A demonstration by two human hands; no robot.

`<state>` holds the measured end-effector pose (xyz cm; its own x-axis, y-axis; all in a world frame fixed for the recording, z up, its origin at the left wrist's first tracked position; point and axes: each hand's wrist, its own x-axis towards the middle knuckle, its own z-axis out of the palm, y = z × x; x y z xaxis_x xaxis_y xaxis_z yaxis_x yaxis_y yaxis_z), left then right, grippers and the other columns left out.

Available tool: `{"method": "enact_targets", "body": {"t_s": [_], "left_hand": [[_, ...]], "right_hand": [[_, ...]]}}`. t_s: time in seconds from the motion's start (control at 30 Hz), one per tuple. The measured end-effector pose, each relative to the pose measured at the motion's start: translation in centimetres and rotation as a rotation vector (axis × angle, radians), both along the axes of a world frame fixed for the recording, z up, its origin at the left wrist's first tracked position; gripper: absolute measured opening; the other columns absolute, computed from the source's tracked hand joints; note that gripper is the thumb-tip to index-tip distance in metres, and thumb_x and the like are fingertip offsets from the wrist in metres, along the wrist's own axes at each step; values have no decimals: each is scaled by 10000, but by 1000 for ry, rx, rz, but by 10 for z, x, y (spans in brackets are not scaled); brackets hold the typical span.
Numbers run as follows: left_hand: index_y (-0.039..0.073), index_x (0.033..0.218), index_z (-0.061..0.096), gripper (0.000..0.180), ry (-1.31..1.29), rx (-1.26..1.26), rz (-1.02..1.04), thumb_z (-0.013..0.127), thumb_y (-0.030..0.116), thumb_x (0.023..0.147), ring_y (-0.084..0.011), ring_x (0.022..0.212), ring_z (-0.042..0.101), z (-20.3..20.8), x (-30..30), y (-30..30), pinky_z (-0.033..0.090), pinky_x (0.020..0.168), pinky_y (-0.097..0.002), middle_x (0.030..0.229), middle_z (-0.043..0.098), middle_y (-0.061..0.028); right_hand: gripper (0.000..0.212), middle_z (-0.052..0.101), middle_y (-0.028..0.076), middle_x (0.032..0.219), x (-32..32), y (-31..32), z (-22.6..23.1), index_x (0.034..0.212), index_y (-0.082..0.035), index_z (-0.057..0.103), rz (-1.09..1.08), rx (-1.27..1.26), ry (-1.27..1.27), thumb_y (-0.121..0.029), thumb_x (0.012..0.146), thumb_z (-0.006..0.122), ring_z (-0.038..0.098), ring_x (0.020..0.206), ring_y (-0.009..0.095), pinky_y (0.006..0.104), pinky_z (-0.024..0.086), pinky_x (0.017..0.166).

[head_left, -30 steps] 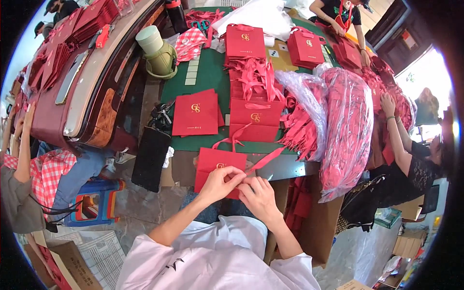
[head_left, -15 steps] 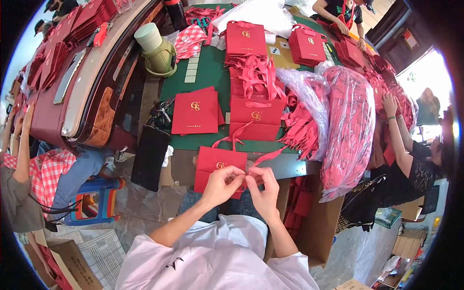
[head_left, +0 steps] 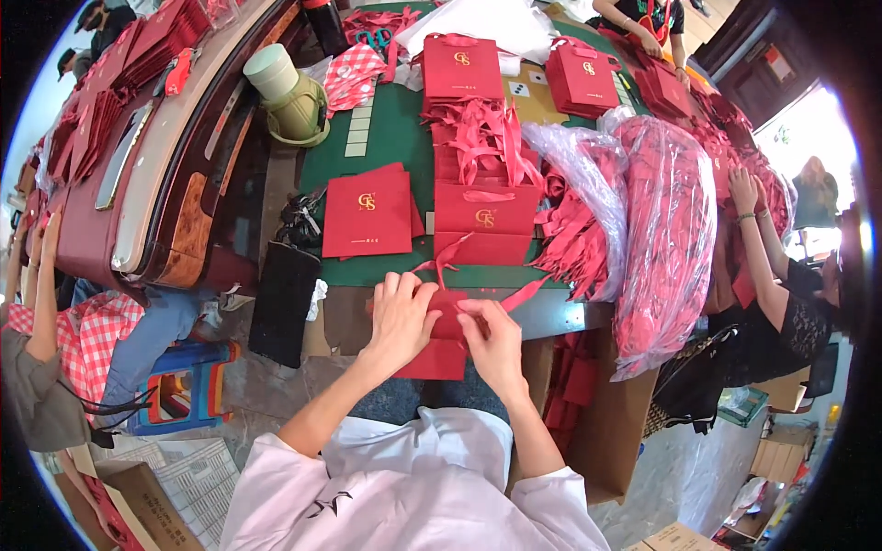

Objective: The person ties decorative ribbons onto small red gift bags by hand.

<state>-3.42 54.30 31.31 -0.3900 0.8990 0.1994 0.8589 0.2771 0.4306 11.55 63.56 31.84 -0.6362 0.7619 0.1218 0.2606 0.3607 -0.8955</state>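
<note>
At the near table edge I hold a small red paper gift bag point(head_left: 434, 361) between my hands. My left hand point(head_left: 401, 314) is closed over its upper left part, fingers on top and the thumb along the near side. My right hand point(head_left: 491, 342) pinches at the bag's right side; its fingertips partly hide what they grip. A red ribbon point(head_left: 524, 294) trails from the bag to the right, and another strand rises beyond it. Just past my hands lie flat red bags with a gold emblem point(head_left: 367, 213) and an opened-out stack of bags point(head_left: 485, 220) with ribbon handles.
Clear plastic sacks of red ribbons point(head_left: 663, 239) bulge at the table's right. A green flask point(head_left: 292, 110) stands at the left, above a black pouch point(head_left: 287, 298). A cardboard box point(head_left: 602, 427) stands below right. Co-workers' arms point(head_left: 763, 257) reach in from both sides.
My left hand has moved left and up, from pinching beside my right fingers to lying over the bag. The bag has tilted, and its emblem is now covered.
</note>
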Motion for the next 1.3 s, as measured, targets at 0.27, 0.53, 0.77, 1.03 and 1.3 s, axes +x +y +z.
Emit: {"method": "enact_targets", "body": {"t_s": [0.27,0.53,0.77,1.03,1.3], "left_hand": [[101,987,613,229,-105,126,-37,725,101,788,-279,974,527,3,2,2,366,849,-431,954,648,-69],[110,943,618,152,-155,146,21,691,91,811,-263,885,559,4,10,3,356,836,-417,852,673,-47],[105,946,633,130,-76,213,42,670,78,825,-257,891,571,13,23,1,353,837,-422,873,676,-40],[108,1002,616,179,-168,195,4,644,50,836,-257,894,557,15,24,-3,344,834,-421,905,677,-41],[103,972,621,192,-292,174,-6,716,93,806,-243,857,572,12,18,-3,356,821,-412,870,680,-31]], "right_hand": [[90,662,109,780,-16,-6,-12,892,-5,661,-76,38,-46,-44,837,721,647,651,203,324,511,604],[141,631,113,733,-17,-9,-15,821,-40,602,-46,370,-21,-48,782,737,634,628,280,389,504,573],[148,624,116,756,-17,-19,2,832,-43,601,-154,185,-55,-45,776,739,631,683,312,409,508,603],[156,618,119,781,-10,-15,-12,882,-25,638,-105,424,22,2,777,750,622,662,276,372,495,581],[129,629,116,881,3,10,17,951,-38,724,21,23,82,-47,824,745,654,788,270,330,527,689]]}}
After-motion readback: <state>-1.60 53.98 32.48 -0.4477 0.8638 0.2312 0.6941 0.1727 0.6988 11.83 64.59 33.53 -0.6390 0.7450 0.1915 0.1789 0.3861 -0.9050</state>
